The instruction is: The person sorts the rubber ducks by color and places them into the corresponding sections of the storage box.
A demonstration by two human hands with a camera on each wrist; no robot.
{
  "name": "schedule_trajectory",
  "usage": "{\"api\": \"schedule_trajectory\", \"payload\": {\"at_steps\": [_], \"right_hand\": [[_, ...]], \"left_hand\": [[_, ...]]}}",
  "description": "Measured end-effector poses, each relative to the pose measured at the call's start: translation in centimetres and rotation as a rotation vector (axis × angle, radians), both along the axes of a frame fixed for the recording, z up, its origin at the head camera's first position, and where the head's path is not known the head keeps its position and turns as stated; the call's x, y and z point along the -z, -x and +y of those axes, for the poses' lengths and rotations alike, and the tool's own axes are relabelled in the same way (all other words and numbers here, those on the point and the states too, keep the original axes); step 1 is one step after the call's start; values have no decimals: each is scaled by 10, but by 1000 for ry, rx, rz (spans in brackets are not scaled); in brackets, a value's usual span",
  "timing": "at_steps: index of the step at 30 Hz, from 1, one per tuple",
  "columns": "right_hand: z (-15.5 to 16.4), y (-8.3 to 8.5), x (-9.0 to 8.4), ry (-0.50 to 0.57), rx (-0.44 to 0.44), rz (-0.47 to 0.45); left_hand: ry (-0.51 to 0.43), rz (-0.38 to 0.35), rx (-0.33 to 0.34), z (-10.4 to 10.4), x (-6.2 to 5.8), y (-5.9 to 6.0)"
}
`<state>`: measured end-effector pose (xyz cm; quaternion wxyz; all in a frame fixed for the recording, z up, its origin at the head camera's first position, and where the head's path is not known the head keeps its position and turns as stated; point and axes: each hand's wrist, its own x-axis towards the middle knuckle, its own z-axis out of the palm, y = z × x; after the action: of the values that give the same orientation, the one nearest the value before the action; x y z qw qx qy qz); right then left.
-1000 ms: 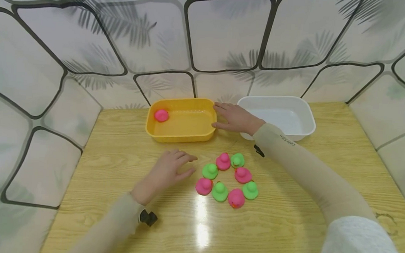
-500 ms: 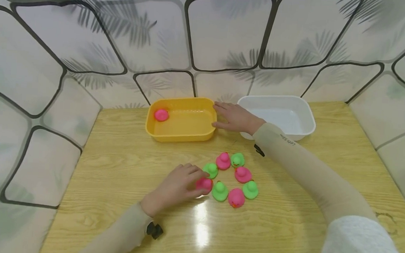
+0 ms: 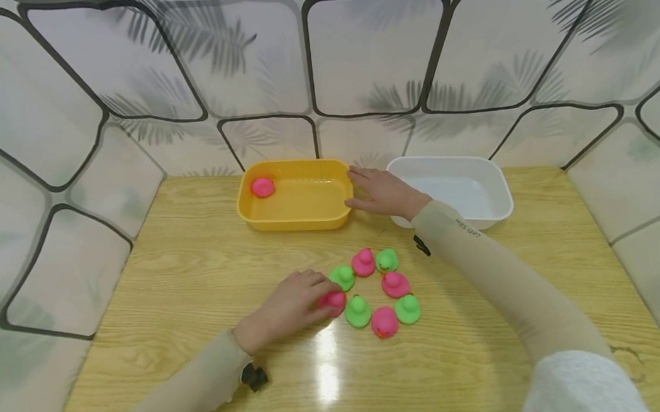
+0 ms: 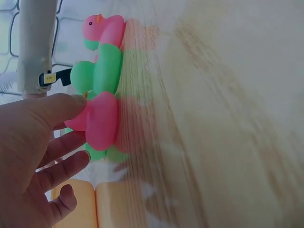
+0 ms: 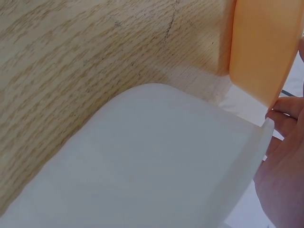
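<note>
My left hand [image 3: 292,301] pinches a pink rubber duck [image 4: 103,121] at the near left of a ring of ducks, thumb on one side of its head and fingers on the other. Beside it in the ring are a green duck [image 3: 359,312] and another green duck [image 3: 342,277]. My right hand [image 3: 386,192] lies with extended fingers at the right rim of a yellow plastic basin [image 3: 295,224], its palm beside the white basin. Inside the yellow basin, at its left end, sits one pink duck [image 3: 263,188].
A white basin [image 3: 502,210] stands at the back right, partly behind my right forearm. More pink and green ducks, such as a pink duck [image 3: 385,322], complete the ring on the wooden table [image 3: 191,248]. A patterned wall [image 3: 367,57] closes off the back and sides.
My left hand has moved right and toward me, from beside the ring onto the pink duck, and its fingers have closed around it. The right hand stays at the yellow basin's rim.
</note>
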<state>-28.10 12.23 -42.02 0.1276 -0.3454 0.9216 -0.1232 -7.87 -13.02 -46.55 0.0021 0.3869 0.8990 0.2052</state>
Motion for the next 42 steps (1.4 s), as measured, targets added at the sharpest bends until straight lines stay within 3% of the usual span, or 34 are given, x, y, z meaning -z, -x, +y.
{"api": "schedule_trajectory", "payload": {"at_steps": [13,21,27,35,42], "right_hand": [[3,1,2,-3,-7,23],[1,0,5,-15,-9,31],[0,-1,4,-20,-10,30],[1,0,4,-15,-20,36],[0,0,3,-24,-14,28]], "left_hand": [[-26,54,-23,-8,-3,-5],[-9,82,-97,-30,-18,1],[-28,146,-122,-47,-38,17],[-59,250,-153,-67,-69,48],[-63,282,-162,-76,-81,75]]}}
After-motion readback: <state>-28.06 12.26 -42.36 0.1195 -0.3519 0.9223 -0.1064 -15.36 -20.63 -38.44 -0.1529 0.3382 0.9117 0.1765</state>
